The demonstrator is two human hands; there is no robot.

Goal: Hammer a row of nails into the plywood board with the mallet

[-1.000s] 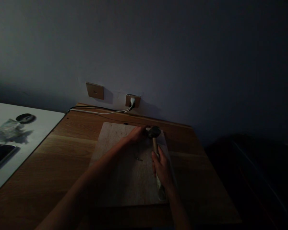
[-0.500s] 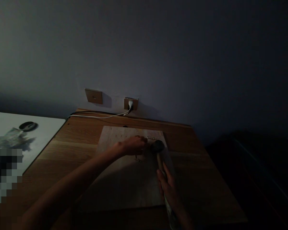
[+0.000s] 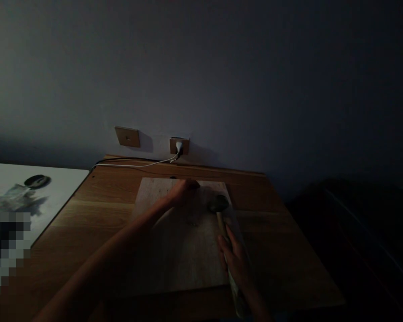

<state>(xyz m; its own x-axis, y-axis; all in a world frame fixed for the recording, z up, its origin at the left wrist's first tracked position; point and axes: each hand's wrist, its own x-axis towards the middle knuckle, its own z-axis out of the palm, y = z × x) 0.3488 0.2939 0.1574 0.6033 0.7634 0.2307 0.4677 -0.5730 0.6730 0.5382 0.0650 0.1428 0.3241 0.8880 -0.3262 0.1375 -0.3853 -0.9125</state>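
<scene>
My right hand (image 3: 233, 252) is wrapped around the handle of a mallet (image 3: 218, 204) with a dark, rounded head. The head is over the right part of a pale wooden board (image 3: 174, 264). My left hand (image 3: 185, 190) is at the board's far edge, its fingers drawn together. Whatever they pinch, if anything, is hidden by the hand and the dim light. Some small shiny pieces (image 3: 192, 222) lie on the board between my hands, too dark to name. Small dark marks (image 3: 164, 190) dot the board's far left.
The board lies on a wooden table (image 3: 272, 237) against a wall. A socket with a white plug (image 3: 179, 146) is above its back edge, and cables (image 3: 137, 166) run left. Beside it stands a white surface (image 3: 70, 179) with a dark round object (image 3: 36, 181) on it.
My left hand has moved away from me, toward the board's far edge. The small metal pieces seen beside its fingers no longer show there. The mallet has barely moved.
</scene>
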